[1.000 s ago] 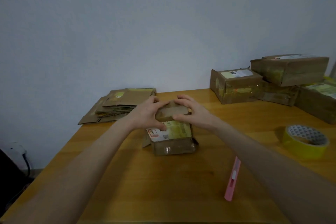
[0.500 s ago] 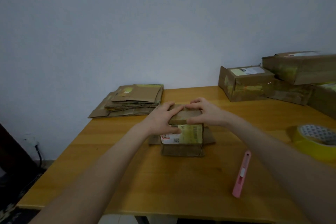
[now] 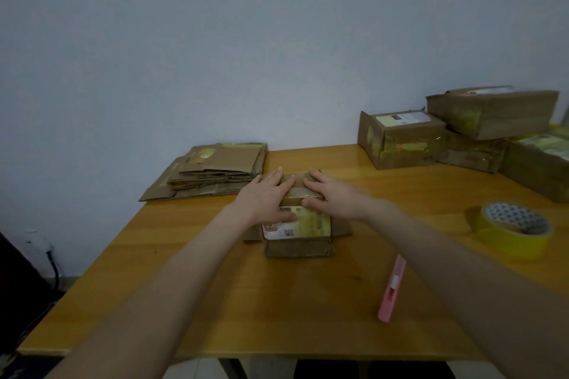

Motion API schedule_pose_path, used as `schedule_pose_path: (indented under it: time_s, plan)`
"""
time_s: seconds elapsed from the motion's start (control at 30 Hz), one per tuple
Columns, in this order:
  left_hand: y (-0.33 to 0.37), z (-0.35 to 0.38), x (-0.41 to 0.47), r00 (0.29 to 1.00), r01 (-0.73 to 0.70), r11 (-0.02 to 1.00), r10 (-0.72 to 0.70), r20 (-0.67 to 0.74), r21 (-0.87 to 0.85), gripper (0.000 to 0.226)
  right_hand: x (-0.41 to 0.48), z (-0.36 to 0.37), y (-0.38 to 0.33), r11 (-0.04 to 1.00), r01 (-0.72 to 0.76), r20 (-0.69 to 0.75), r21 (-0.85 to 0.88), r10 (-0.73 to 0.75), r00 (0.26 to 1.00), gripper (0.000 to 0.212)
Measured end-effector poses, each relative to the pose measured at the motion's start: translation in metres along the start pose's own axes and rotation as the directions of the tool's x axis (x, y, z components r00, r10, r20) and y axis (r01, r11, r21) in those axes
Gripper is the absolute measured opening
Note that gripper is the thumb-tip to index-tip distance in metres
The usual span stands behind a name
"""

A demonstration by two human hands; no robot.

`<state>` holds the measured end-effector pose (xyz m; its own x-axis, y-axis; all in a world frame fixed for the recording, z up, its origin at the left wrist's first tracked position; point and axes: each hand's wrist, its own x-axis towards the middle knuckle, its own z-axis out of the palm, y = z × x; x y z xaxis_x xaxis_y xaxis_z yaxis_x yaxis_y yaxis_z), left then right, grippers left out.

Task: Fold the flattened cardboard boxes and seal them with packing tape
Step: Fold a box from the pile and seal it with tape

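A small brown cardboard box [image 3: 298,244] with a white and yellow label on its top stands in the middle of the wooden table [image 3: 215,301]. My left hand [image 3: 266,197] lies flat on the left part of its top flaps, fingers straight. My right hand [image 3: 334,194] presses flat on the right part, thumb on the near flap. Side flaps stick out low at both sides of the box. A roll of yellow packing tape [image 3: 513,232] lies at the right. A stack of flattened cardboard boxes [image 3: 212,169] sits at the far left.
A pink box cutter [image 3: 392,288] lies on the table right of the box, near my right forearm. Several folded, taped boxes [image 3: 400,138] are piled at the far right corner. The wall stands right behind the table. A dark object and a cable are on the floor at left.
Both hands went from gripping the top flaps with curled fingers to lying flat on them. The flaps are pushed down. The view shifted slightly to the left.
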<state>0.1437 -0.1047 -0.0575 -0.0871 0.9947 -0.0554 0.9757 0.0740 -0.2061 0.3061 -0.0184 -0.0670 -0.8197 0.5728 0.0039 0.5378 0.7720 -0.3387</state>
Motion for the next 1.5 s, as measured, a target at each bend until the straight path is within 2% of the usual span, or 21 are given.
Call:
schedule_pose_path:
  time_s: [0.17,0.37,0.5,0.6,0.73,0.83,0.97,1.13,1.33,1.43,1.5]
  plan:
    - [0.003,-0.006,-0.001,1.000,0.021,1.000,-0.021,0.000,-0.014,0.093,-0.006,0.003,0.000,0.996,-0.040,-0.114,0.081,0.049,0.992,0.076]
    - [0.007,-0.017,-0.008,0.999,0.041,0.999,-0.042,-0.018,-0.026,0.104,-0.014,0.000,-0.004,0.993,-0.078,-0.137,0.084,0.089,0.987,0.084]
    - [0.009,-0.024,-0.013,0.996,0.043,0.998,-0.047,-0.072,-0.051,0.093,-0.016,-0.005,-0.008,0.993,-0.083,-0.117,0.087,0.093,0.989,0.100]
    - [0.015,-0.035,-0.015,0.983,0.053,0.995,-0.068,-0.172,-0.086,0.083,-0.021,-0.010,-0.005,0.987,-0.101,-0.110,0.121,0.115,0.987,0.108]
    - [0.041,-0.052,-0.012,0.931,-0.002,0.994,-0.039,-0.364,-0.112,0.067,-0.036,-0.019,0.005,0.974,-0.124,-0.147,0.192,0.154,0.977,0.092]
    - [0.078,-0.060,0.001,0.886,-0.082,0.986,0.005,-0.464,-0.146,0.058,-0.053,-0.024,0.020,0.944,-0.289,-0.296,0.156,0.324,0.899,0.074]
    - [0.147,-0.057,0.029,0.908,-0.167,0.970,0.082,-0.411,-0.177,0.057,-0.088,-0.026,0.056,0.836,-0.542,-0.384,0.088,0.530,0.756,0.054]
    - [0.219,-0.045,0.056,0.958,-0.187,0.929,0.100,-0.269,-0.320,0.056,-0.138,-0.026,0.100,0.684,-0.729,-0.355,0.017,0.686,0.635,0.051]
    - [0.247,-0.039,0.069,0.974,-0.172,0.889,0.090,-0.207,-0.425,0.057,-0.162,-0.020,0.128,0.557,-0.825,-0.239,-0.092,0.792,0.562,0.050]
    - [0.243,-0.040,0.069,0.972,-0.181,0.878,0.093,-0.214,-0.443,0.058,-0.160,-0.020,0.132,0.569,-0.819,-0.304,-0.070,0.770,0.561,0.037]
    - [0.232,-0.047,0.069,0.965,-0.191,0.860,0.076,-0.251,-0.473,0.058,-0.153,-0.027,0.130,0.622,-0.781,-0.365,0.054,0.740,0.565,0.031]
